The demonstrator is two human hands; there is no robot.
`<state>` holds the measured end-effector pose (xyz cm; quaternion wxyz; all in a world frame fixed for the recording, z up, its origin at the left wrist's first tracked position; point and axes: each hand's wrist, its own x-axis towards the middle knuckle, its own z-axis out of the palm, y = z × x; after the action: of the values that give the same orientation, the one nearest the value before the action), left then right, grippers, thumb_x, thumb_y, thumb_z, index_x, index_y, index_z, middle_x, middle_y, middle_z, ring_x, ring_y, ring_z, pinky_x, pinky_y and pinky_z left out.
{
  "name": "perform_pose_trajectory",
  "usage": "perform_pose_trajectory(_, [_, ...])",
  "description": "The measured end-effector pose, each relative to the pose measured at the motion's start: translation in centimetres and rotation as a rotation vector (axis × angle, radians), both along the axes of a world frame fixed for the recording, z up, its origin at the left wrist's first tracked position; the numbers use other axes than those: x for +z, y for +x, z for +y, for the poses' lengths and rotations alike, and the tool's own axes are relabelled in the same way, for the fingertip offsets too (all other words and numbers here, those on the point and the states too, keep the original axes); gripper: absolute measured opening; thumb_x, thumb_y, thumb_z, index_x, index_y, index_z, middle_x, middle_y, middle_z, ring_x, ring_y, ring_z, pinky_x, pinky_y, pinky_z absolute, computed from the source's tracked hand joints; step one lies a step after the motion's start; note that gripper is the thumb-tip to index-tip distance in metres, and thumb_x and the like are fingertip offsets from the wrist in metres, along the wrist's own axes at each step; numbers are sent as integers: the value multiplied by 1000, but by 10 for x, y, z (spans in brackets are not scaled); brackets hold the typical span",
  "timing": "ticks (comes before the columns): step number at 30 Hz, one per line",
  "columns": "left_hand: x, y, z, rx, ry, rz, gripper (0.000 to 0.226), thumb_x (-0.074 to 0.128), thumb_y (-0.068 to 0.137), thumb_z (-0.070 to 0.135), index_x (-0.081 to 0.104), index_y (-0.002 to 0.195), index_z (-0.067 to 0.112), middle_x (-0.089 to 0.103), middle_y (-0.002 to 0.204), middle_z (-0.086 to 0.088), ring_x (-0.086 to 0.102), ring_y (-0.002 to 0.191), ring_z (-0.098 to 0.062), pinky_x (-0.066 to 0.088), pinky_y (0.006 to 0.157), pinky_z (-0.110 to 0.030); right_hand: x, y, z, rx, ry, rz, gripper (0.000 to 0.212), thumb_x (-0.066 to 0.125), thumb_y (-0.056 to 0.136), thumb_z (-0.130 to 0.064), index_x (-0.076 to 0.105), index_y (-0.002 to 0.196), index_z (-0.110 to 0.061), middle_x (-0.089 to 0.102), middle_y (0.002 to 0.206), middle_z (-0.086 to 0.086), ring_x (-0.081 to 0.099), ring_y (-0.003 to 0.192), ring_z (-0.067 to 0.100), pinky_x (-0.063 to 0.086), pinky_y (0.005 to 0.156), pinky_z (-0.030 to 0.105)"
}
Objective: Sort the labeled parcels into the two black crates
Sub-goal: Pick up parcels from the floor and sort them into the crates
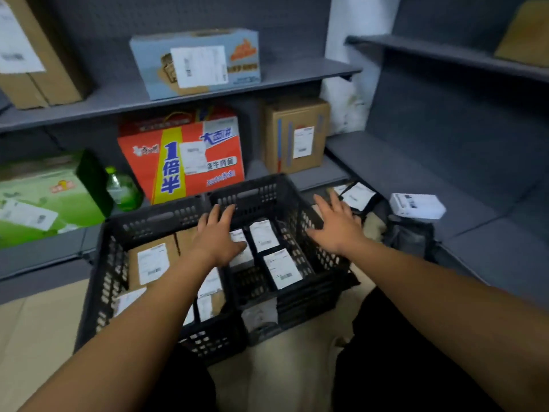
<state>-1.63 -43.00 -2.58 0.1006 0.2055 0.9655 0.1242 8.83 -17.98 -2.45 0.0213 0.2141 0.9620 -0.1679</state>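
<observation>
The left hand [218, 237] is extended forward on a straight, bare forearm, palm down, fingers spread and reaching over the shared wall between the two black crates; it is open and grips nothing, though the thumb side lies over a white-labeled parcel [239, 251] and contact cannot be confirmed. The right hand [335, 226] is likewise stretched out, palm down, fingers fanned wide, hovering above the right wall of the right crate [300, 233]; it is empty. Both arms run in from the lower corners of the view and converge toward the crates. The right crate holds dark parcels with white labels, two of them plainly readable as flat packets [264, 235] [282, 269] lying side by side toward the crate's near half. The left crate [118, 254] holds brown cardboard parcels, the foremost [153, 263] lying face up with its label showing, and further labeled pieces partly hidden beneath the left forearm. The two crates stand touching on a pale floor, angled against a grey shelving unit. To the right of the right crate, unsorted stock lies on the floor and low shelf: a dark labeled packet [359, 196] just beyond the right fingertips, and a white box [417, 206] resting on a dark bag further right. Behind the crates the lower shelf carries an orange noodle carton [184, 156], a brown carton [297, 135], a green bottle [121, 190] and a green box [44, 200]; the upper shelf carries a blue carton [196, 63].
</observation>
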Motion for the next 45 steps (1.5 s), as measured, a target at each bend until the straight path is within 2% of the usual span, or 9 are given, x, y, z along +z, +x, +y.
perform_pose_trajectory(8, [-19,81,155,-301,14,-97,96,66,89,50,4,160,29,-3,168,-7,3,152,-38,14,123,-50,-3,111,134,-251,142,-28,85,57,91,-53,7,158,-34,-5,168,-1,4,153,30,16,120,57])
perform_pose_trajectory(11, [-39,97,193,-381,-3,-94,94,64,89,53,6,159,31,0,168,-9,4,152,-39,15,122,-52,-36,138,166,-334,75,-91,89,59,90,-53,5,158,-34,-3,168,1,6,153,33,17,119,59])
perform_pose_trajectory(15, [-70,97,234,-508,-33,-16,86,62,93,45,9,159,32,1,168,-8,4,153,-35,14,122,-51,-91,149,196,-428,-12,-214,97,62,87,-57,0,158,-34,-7,168,1,4,153,33,15,118,61])
perform_pose_trajectory(19, [-113,85,277,-616,-79,-14,83,58,95,47,9,159,32,1,168,-7,1,153,-33,8,122,-50,-151,140,215,-489,-56,-302,98,65,87,-54,2,159,-29,-4,168,4,7,153,34,19,117,59])
perform_pose_trajectory(26, [-184,36,356,-693,-161,-4,79,52,96,50,9,159,29,3,168,-8,4,153,-34,8,122,-50,-241,82,275,-695,-174,-268,102,71,80,-56,11,157,-25,10,165,8,17,149,34,25,115,56])
perform_pose_trajectory(31, [-208,7,384,-681,-206,-32,76,51,97,45,10,158,26,1,167,-9,1,153,-35,7,123,-53,-281,24,319,-949,-260,-100,118,79,72,-57,1,157,-31,8,164,10,12,149,38,19,116,64])
perform_pose_trajectory(34, [-214,8,383,-716,-166,-18,75,52,97,45,11,157,26,6,167,-9,5,153,-33,10,123,-52,-306,2,333,-1025,-296,-89,124,79,71,-59,-7,157,-33,3,165,12,13,148,41,18,116,65])
perform_pose_trajectory(38, [-219,7,381,-650,-41,-15,70,51,97,42,19,156,24,15,165,-7,12,152,-30,13,124,-47,-325,-19,336,-1098,-285,-82,129,78,71,-61,-12,157,-30,5,163,17,19,146,43,26,113,62])
perform_pose_trajectory(45, [-217,6,383,-634,9,-64,62,52,96,38,33,152,21,28,160,-6,25,147,-30,23,119,-46,-320,-5,312,-1063,-306,-79,119,80,69,-53,1,155,-33,23,152,17,27,138,44,34,108,62])
